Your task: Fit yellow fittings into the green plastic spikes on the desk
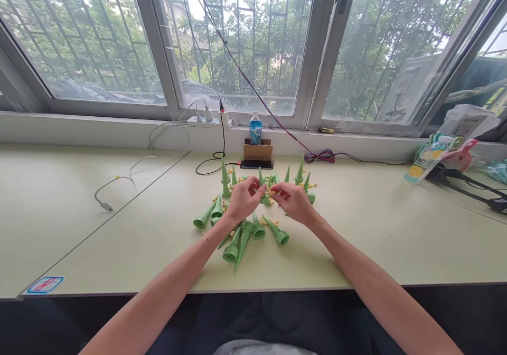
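My left hand is closed around what looks like a green plant watering spike, mostly hidden by the fingers. Close beside it, my right hand pinches a small yellow valve against the spike's side. Whether the valve sits in the spike I cannot tell. Several loose green spikes lie nearer to me, among them one spike below my right hand and another below my left forearm. Behind the hands, several spikes stand upright with yellow pieces on their sides, such as the spike at left and the spike at right.
A phone leans at a cardboard box, with a blue-labelled bottle behind. A white cable lies left. Coiled wires, a black strap and a pink item are at right. Windows line the back.
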Motion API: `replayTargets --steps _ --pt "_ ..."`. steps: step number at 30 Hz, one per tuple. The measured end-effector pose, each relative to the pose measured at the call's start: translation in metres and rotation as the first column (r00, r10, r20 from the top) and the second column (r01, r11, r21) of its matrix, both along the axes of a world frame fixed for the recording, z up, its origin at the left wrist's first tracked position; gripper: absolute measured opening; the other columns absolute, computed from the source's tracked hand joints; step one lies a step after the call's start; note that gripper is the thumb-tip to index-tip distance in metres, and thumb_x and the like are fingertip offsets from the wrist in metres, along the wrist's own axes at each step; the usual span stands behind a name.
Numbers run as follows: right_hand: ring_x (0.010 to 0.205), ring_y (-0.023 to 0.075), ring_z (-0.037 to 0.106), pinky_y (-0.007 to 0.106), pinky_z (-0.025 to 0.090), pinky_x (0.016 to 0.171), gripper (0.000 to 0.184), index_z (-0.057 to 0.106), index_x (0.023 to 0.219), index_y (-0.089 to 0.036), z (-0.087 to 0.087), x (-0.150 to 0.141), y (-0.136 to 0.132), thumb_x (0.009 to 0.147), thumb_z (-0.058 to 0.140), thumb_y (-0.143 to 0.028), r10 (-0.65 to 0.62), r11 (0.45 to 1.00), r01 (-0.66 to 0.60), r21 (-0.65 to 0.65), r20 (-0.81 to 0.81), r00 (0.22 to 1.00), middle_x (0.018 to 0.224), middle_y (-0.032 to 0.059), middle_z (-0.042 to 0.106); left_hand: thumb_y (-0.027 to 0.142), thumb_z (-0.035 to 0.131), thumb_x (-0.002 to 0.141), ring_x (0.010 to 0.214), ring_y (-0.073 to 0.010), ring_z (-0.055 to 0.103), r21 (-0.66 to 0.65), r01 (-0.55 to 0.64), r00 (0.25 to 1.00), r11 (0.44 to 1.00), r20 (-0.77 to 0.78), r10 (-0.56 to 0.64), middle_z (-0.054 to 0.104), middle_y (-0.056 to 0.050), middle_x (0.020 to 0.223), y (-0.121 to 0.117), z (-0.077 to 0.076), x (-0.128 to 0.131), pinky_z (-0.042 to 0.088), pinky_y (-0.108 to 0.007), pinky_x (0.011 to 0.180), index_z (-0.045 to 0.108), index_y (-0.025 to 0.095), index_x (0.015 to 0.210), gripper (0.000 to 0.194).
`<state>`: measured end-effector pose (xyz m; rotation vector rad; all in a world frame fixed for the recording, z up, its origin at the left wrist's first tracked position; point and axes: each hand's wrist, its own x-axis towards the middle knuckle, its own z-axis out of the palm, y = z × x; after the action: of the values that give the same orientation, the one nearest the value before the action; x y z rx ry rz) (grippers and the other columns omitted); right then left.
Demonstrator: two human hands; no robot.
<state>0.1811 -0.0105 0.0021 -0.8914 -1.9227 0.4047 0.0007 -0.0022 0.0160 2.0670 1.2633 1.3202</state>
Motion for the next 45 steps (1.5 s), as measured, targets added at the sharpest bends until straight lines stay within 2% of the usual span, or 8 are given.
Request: replayTargets --steps 9,16,19,23,33,41,45 --pt "0.053 0.012 0.053 0.026 0.046 0.055 0.023 0.067 0.088 -0.017 -0.0018 0.0032 0.0011 0.092 0.056 -0.036 0.009 0.998 -0.006 -0.059 0.041 0.999 0.068 0.0016 0.063 0.043 0.057 0.087 0.052 -0.0099 0.046 0.001 0.028 1.0 1.0 -0.007 -0.028 0.059 0.002 0.066 -0.004 -0.0011 0.0014 0.037 -0.024 0.052 0.049 0.019 0.075 0.028" --pt "0.052 0.0127 0.055 0.027 0.047 0.055 0.022 0.067 0.096 -0.018 -0.003 0.0037 -0.0008 0.091 0.057 -0.037 0.014 0.999 -0.012 -0.049 0.045 0.999 0.071 0.0027 0.067 0.045 0.054 0.088 0.053 -0.0118 0.046 0.009 0.033 0.999 0.999 -0.029 -0.033 0.054 0.002 0.062 -0.0045 -0.0003 0.0023 0.036 -0.025 0.051 0.048 0.02 0.073 0.03" --pt "0.055 0.0135 0.057 0.027 0.049 0.056 0.021 0.065 0.098 -0.019 -0.0038 0.0036 -0.0005 0.09 0.058 -0.037 0.018 0.998 -0.017 -0.054 0.024 1.0 0.073 0.0031 0.067 0.048 0.054 0.088 0.053 -0.0117 0.047 0.007 0.03 0.999 1.0 -0.022 -0.03 0.057 0.001 0.065 -0.0039 -0.0008 0.002 0.037 -0.025 0.051 0.047 0.02 0.073 0.033" --pt "0.054 0.0133 0.056 0.027 0.048 0.054 0.021 0.065 0.094 -0.019 -0.0046 0.0041 0.0005 0.09 0.057 -0.039 0.022 0.998 -0.021 -0.066 0.016 1.0 0.072 0.0027 0.066 0.05 0.054 0.087 0.051 -0.01 0.046 -0.008 0.045 0.999 0.999 -0.007 -0.045 0.062 -0.001 0.073 -0.0042 -0.0008 0.0024 0.037 -0.024 0.049 0.047 0.019 0.074 0.035" --pt "0.052 0.0126 0.052 0.026 0.043 0.054 0.023 0.068 0.084 -0.018 -0.0016 0.0064 0.0 0.092 0.054 -0.035 0.011 0.998 -0.007 -0.056 0.08 0.997 0.066 0.0013 0.063 0.049 0.056 0.087 0.046 -0.0072 0.038 0.006 0.03 0.999 1.0 -0.04 -0.03 0.063 -0.001 0.077 -0.0041 -0.0027 0.0031 0.032 -0.024 0.047 0.049 0.019 0.077 0.032" --pt "0.048 0.012 0.048 0.026 0.039 0.052 0.037 0.061 0.069 -0.018 -0.0014 0.0071 -0.0004 0.096 0.046 -0.039 -0.018 0.998 0.025 -0.052 0.14 0.99 0.053 -0.0011 0.056 0.046 0.058 0.088 0.047 -0.0069 0.044 -0.009 0.087 0.996 0.996 -0.012 -0.087 0.063 -0.001 0.076 -0.0056 -0.0007 0.0034 0.036 -0.023 0.047 0.049 0.019 0.077 0.031" --pt "0.048 0.0119 0.05 0.026 0.04 0.054 0.034 0.063 0.079 -0.018 -0.0008 0.0065 -0.0019 0.097 0.045 -0.04 -0.011 0.997 0.022 -0.08 0.133 0.991 0.056 -0.0014 0.058 0.046 0.057 0.088 0.047 -0.0067 0.045 -0.027 0.099 0.995 0.995 0.018 -0.098 0.063 0.0 0.075 -0.0056 -0.0003 0.0033 0.036 -0.023 0.045 0.049 0.019 0.077 0.031"
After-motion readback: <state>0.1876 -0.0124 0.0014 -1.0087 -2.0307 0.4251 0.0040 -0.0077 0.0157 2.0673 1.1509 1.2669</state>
